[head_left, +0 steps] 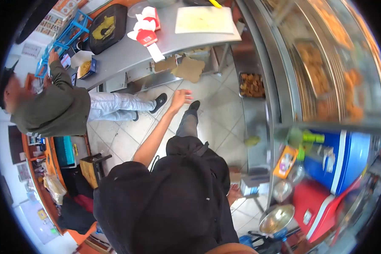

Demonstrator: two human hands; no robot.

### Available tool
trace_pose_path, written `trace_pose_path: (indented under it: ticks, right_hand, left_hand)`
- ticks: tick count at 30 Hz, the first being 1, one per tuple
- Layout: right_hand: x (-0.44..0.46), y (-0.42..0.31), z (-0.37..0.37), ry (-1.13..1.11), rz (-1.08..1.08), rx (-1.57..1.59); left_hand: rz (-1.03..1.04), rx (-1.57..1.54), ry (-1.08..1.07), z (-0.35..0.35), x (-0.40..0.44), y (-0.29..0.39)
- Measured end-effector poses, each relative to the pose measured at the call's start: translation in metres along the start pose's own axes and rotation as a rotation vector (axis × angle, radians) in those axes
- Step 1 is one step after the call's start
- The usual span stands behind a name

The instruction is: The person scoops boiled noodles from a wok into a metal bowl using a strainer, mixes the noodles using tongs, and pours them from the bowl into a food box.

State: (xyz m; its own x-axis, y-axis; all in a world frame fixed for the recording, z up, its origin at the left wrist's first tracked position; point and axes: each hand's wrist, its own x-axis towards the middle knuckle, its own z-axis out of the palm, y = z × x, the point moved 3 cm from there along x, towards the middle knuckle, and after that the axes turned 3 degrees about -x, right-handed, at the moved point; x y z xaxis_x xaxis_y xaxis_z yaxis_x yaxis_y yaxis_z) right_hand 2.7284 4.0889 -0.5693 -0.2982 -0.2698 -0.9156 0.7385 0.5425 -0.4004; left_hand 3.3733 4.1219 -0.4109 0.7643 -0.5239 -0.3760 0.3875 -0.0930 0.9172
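My left hand (182, 99) is held out over the tiled floor, its fingers loosely stretched and holding nothing. Beyond it stands a steel table (169, 44) with red and white takeout boxes (145, 36) and a white cutting board (204, 20) on top. Low at my right side, my right hand (234, 194) is partly hidden behind my dark clothing. I cannot make out how its fingers lie. A white box (253, 186) is the thing nearest to it.
A co-worker in a dark green sweatshirt (59, 103) stands at left by an open box of food (85, 67). A black tray (108, 27) is on the table. Along the right are a metal pan of fried food (252, 84), a glass food case (317, 63), blue (351, 156) and red coolers (311, 207).
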Motion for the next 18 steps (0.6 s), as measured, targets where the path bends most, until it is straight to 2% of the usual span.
trace_pose_path:
  ticks: [2,4,5,8,9,10,11,12,13,14,17,18]
  right_hand:
    - [0.002,0.042,0.071,-0.052,0.006,-0.143]
    - [-0.024,0.086,0.147,-0.161,0.01,-0.235]
    - [-0.041,0.11,0.194,-0.151,-0.062,-0.403]
    - [-0.112,0.195,0.354,-0.545,-0.155,-0.904]
    - [-0.127,0.231,0.41,-0.692,-0.222,-1.084]
    - [-0.161,0.274,0.452,-0.932,-0.447,-1.017]
    - [-0.215,0.318,0.511,-0.993,-0.308,-1.078]
    - [-0.252,0.365,0.56,-1.069,-0.257,-1.168]
    - [-0.282,0.409,0.6,-1.242,-0.181,-1.297]
    - [-0.35,0.449,0.63,-1.365,-0.176,-1.41]
    - [-0.429,0.554,0.684,-1.631,-0.086,-1.577]
    - [-0.448,0.575,0.689,-1.649,-0.076,-1.682]
  left_hand:
    - [0.118,0.081,0.234,-0.063,0.057,0.012]
    - [0.306,0.392,0.427,-0.106,0.093,0.05]
    - [0.386,0.554,0.522,-0.122,0.105,0.069]
    - [0.628,0.881,0.625,-0.154,0.141,0.116]
    - [0.589,0.896,0.587,-0.164,0.153,0.121]
    - [0.569,0.944,0.544,-0.172,0.162,0.127]
    - [0.55,0.989,0.5,-0.177,0.171,0.134]
    - [0.526,1.029,0.455,-0.181,0.177,0.135]
    - [0.507,1.022,0.383,-0.186,0.184,0.135]
    - [0.513,1.05,0.37,-0.19,0.19,0.135]
    - [0.514,1.162,0.335,-0.198,0.207,0.129]
    - [0.475,1.175,0.311,-0.203,0.21,0.126]
